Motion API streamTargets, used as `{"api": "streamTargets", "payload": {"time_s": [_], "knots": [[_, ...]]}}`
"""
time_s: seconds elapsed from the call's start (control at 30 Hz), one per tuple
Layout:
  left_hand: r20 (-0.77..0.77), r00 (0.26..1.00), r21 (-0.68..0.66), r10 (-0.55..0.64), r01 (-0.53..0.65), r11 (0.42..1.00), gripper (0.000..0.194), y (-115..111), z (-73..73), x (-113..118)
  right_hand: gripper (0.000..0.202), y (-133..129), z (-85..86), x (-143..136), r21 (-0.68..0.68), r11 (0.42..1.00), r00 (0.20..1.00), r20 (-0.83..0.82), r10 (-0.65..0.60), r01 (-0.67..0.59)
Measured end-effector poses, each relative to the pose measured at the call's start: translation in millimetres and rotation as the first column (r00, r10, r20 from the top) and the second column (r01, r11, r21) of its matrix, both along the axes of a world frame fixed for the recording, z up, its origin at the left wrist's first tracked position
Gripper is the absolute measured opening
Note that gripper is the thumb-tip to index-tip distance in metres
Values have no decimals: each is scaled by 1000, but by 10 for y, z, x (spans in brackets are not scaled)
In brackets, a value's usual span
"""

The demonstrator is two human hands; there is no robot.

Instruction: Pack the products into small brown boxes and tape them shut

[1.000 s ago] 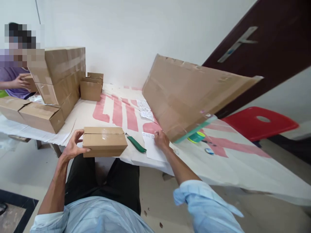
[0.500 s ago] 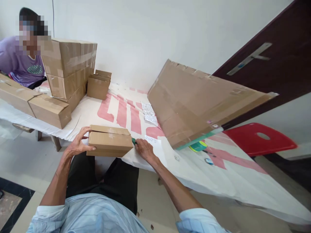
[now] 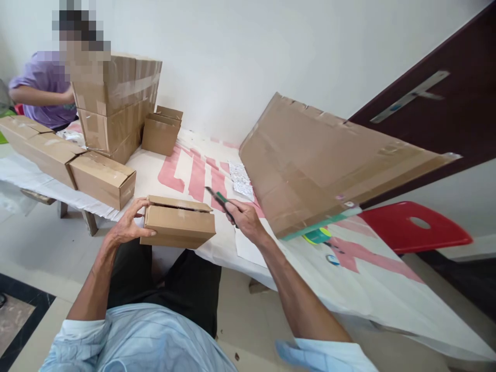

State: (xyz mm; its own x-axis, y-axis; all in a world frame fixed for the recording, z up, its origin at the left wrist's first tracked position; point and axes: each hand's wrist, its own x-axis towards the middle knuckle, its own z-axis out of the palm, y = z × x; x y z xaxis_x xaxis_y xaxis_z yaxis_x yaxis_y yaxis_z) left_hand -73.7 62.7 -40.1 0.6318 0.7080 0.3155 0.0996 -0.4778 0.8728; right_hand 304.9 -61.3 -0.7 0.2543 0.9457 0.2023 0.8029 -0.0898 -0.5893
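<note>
A small brown cardboard box (image 3: pixel 180 225) lies at the table's near edge, above my lap, with a dark gap along its top seam. My left hand (image 3: pixel 132 225) grips its left end, thumb on the near side and fingers at the back corner. To the right of the box, my right hand (image 3: pixel 242 217) is closed around a green and black utility knife (image 3: pixel 221 198). The knife's tip points up and left, above the table and apart from the box.
Closed boxes (image 3: pixel 103 173) line the left table edge, beside stacked large boxes (image 3: pixel 116 98) and a small open box (image 3: pixel 160 134). A person in purple (image 3: pixel 46 95) sits behind them. A large cardboard sheet (image 3: pixel 310 160), tape roll (image 3: pixel 318 235) and red stool (image 3: pixel 411 227) are right.
My right hand has lifted away from the box's right end with the knife, whose length now shows. The box's top seam gapes wider. The person in purple has an arm at the stacked boxes.
</note>
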Motion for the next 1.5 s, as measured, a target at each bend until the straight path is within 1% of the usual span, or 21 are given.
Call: {"api": "streamTargets", "payload": {"time_s": [0.07,0.17,0.27,0.4,0.43,0.5,0.57,0.63,0.7,0.77,0.83,0.87,0.93,1.0,1.07,1.13,1.17,1.23,1.3,1.4,1.5], "knots": [[0,1000,-13,0,0,1000,77,-3,20,3,43,8,283,-170,60,969,961,-126,246,-240],[0,1000,-26,-7,7,1000,78,-15,34,2,33,48,598,-437,55,906,900,-104,423,-420],[5,1000,-37,-20,20,999,79,-26,30,-3,30,119,790,-603,16,882,882,-35,471,-470],[-4,1000,-48,-30,29,998,85,-20,26,-5,26,219,967,-637,-89,873,870,84,486,-479],[-10,1000,-52,-28,27,998,91,-19,29,-3,25,239,987,-612,-87,880,873,110,475,-467],[-15,1000,-64,-26,25,998,104,-19,42,1,26,268,953,-514,-2,917,907,151,394,-398],[-13,999,-78,-31,30,996,115,-22,60,6,32,271,781,-361,141,953,957,157,245,-267],[-18,999,-85,-38,36,996,119,-21,75,12,36,235,457,-190,222,969,988,132,83,-111],[-34,999,-79,-42,39,996,122,-10,81,16,36,157,31,-53,174,983,994,86,-73,57],[-53,998,-70,-45,41,997,125,11,79,19,35,57,-402,16,60,967,968,30,-248,246],[-64,997,-63,-48,44,997,127,35,71,20,31,-22,-736,31,12,953,953,8,-301,301],[-70,996,-61,-52,47,997,128,47,67,20,30,-41,-842,29,7,951,951,-1,-309,309],[-88,995,-49,-54,50,998,129,67,62,17,32,-30,-910,28,25,948,948,-21,-317,317],[-105,993,-24,-52,50,998,131,82,63,15,39,35,-798,22,75,942,945,-45,-325,327],[-109,993,2,-52,53,999,130,92,68,15,43,118,-559,-27,190,947,966,-73,-248,258],[-109,992,15,-58,60,998,129,101,75,17,41,183,-263,-158,321,945,997,-67,-46,65],[-110,992,17,-60,62,998,129,106,76,18,38,201,-115,-254,342,938,996,-43,83,-63],[-108,992,19,-61,63,998,130,114,72,19,29,201,146,-484,292,908,951,14,309,-300],[-101,993,18,-59,61,998,130,121,61,17,22,153,335,-708,234,866,896,69,438,-442],[-109,993,6,-44,45,999,129,126,46,17,17,-5,473,-940,257,827,866,168,472,-501],[-112,993,7,-32,33,999,126,119,49,28,19,-219,467,-1058,241,784,818,237,524,-572]]}}
